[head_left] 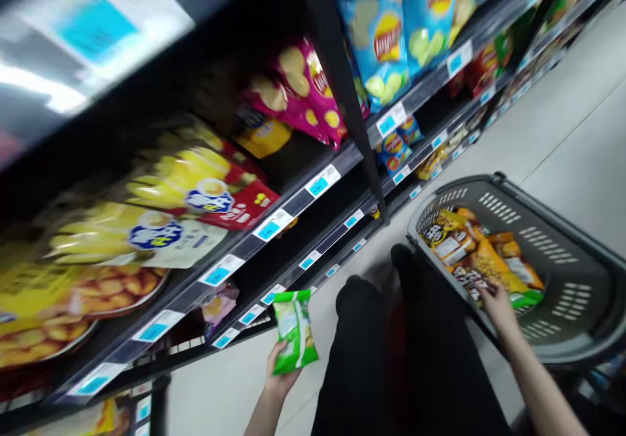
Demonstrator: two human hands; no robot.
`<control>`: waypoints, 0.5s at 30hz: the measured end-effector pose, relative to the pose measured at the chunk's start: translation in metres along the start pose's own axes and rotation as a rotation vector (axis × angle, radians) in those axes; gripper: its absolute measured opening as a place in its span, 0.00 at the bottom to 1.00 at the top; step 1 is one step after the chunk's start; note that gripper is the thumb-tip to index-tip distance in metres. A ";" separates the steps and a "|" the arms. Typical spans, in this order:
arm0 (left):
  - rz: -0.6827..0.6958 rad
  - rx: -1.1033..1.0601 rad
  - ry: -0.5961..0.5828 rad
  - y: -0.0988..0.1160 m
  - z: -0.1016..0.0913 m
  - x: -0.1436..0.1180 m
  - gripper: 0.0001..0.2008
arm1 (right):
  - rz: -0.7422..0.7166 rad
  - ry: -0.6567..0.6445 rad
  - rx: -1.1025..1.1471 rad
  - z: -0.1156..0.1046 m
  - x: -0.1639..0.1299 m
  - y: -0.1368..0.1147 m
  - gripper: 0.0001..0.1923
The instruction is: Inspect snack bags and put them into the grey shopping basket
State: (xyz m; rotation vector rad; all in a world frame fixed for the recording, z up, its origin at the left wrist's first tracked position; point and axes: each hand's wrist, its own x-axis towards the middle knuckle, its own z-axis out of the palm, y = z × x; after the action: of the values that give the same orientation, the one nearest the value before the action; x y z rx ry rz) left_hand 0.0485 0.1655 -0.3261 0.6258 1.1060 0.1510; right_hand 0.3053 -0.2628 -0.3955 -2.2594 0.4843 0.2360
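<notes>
1. Left hand (280, 365) has a green snack bag (297, 332) gripped, around 6 o'clock.
2. Right hand (497, 307) is in the basket (589, 263) at 4 o'clock, by some snack packs (491, 260); can't tell if it's gripping.

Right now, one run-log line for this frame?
left hand: holding green snack bag | right hand: in basket, at snack packs, grip unclear | nearby: shelved chip bags

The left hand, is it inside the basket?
No, the left hand holds a green bag outside the basket.
</notes>
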 end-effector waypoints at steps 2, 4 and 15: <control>-0.004 -0.054 -0.065 0.008 -0.004 -0.041 0.13 | -0.080 -0.072 0.030 -0.014 -0.054 -0.019 0.39; 0.013 -0.114 -0.106 0.012 -0.001 -0.080 0.19 | -0.176 -0.176 0.025 -0.022 -0.114 -0.032 0.39; 0.011 0.162 -0.376 -0.030 0.121 -0.250 0.25 | -0.417 -0.654 0.404 -0.116 -0.252 -0.110 0.22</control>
State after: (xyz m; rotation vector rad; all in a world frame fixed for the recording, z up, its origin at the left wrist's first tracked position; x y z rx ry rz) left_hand 0.0334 -0.0106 -0.1104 0.7697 0.7549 -0.0476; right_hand 0.1236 -0.2149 -0.1636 -1.7040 -0.2639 0.5745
